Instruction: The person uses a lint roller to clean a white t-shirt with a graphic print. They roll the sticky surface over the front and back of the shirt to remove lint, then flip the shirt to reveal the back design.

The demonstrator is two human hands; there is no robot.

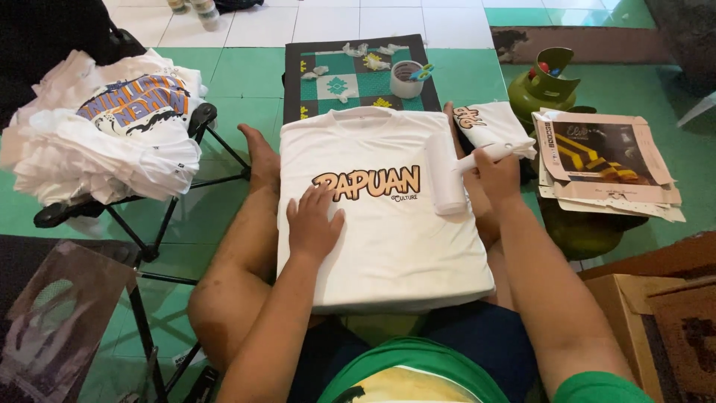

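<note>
- The floor is green, with white tiles far away.
- A white shirt lies flat on the person's lap, in the middle. It has orange letters across the chest.
- A big pile of white shirts sits on a black folding chair at the left.
- A brown box is near, at the right.
- A dark mat with green squares lies far off, past the shirt.
- A stack of flat packs lies at the right, on top of a green gas tank.
- A folded shirt sits just right of the flat shirt.
- The left hand is open and flat. It presses down on the shirt, just under the letters.
- The right hand is closed around the handle of a white roller.
- The roller's fat part rests on the shirt, just right of the letters.
- A white cup stands on the mat.
</note>
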